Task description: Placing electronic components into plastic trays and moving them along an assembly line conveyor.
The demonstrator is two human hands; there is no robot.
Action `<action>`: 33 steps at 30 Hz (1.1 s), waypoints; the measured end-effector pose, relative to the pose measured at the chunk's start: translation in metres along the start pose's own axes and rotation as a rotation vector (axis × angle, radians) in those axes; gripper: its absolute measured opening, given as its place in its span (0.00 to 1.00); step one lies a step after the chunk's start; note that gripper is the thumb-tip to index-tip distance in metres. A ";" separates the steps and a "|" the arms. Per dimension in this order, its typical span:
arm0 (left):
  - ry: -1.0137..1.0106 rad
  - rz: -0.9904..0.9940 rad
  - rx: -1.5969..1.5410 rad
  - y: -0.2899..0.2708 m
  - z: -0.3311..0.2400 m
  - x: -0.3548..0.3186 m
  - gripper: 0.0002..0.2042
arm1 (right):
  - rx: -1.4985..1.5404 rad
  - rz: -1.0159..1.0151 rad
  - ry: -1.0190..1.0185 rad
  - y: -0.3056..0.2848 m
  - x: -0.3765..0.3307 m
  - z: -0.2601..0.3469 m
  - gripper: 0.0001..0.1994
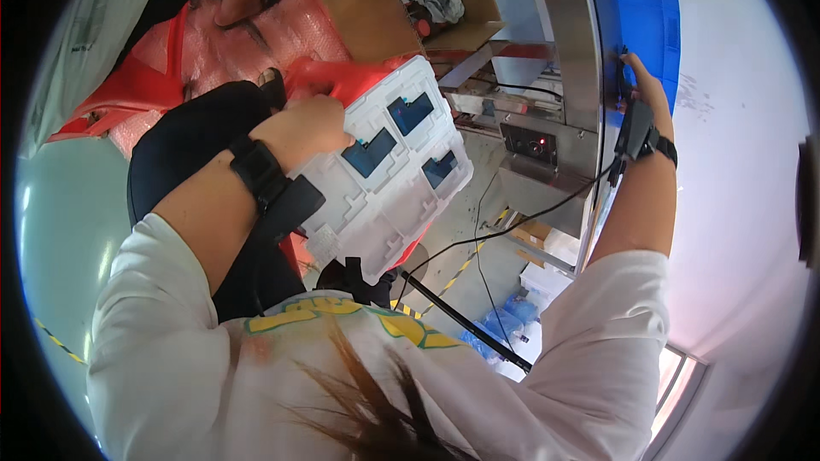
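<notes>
A white plastic tray (367, 226) with moulded compartments lies tilted across my lap. Three dark, flat, notched pieces sit in its compartments: an upper piece (411, 113), a middle piece (370, 153) and a lower right piece (441, 169). My left hand (303, 130) grips the tray's left edge, its thumb on the top face beside the middle piece. Raised at the right, my right hand (647, 90) has its fingers curled by the edge of a blue plastic bin (656, 13). Something dark shows at those fingertips, too small to make out. Black devices are strapped to both wrists.
A metal machine frame (568, 51) with a small control panel (530, 143) and red light stands right of the tray. A black cable (504, 233) runs from my right wrist across the front. Beyond are an open cardboard box (363, 0), pink bubble wrap (231, 60) and another person's foot.
</notes>
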State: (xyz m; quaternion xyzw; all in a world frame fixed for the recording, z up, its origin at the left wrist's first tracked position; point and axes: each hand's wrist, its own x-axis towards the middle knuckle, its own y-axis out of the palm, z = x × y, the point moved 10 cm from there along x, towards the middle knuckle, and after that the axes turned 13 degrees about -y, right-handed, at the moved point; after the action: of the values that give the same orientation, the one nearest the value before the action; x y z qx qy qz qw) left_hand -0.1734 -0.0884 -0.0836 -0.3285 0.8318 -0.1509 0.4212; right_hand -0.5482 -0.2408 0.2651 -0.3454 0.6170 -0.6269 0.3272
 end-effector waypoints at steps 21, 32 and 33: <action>0.126 -0.039 0.017 0.000 0.004 -0.014 0.24 | 0.111 0.191 -0.780 0.265 -0.357 0.010 0.40; 0.320 -0.052 0.193 -0.005 -0.012 -0.027 0.19 | 0.354 0.185 -0.819 0.230 -0.402 0.066 0.40; 0.312 -0.037 0.138 -0.006 -0.009 -0.025 0.15 | 0.361 0.193 -0.821 0.227 -0.406 0.080 0.40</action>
State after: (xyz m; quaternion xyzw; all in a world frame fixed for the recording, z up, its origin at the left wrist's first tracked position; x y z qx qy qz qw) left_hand -0.1669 -0.0760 -0.0599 -0.2866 0.8686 -0.2648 0.3056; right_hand -0.2631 0.0492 0.0261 -0.4438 0.3465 -0.5021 0.6564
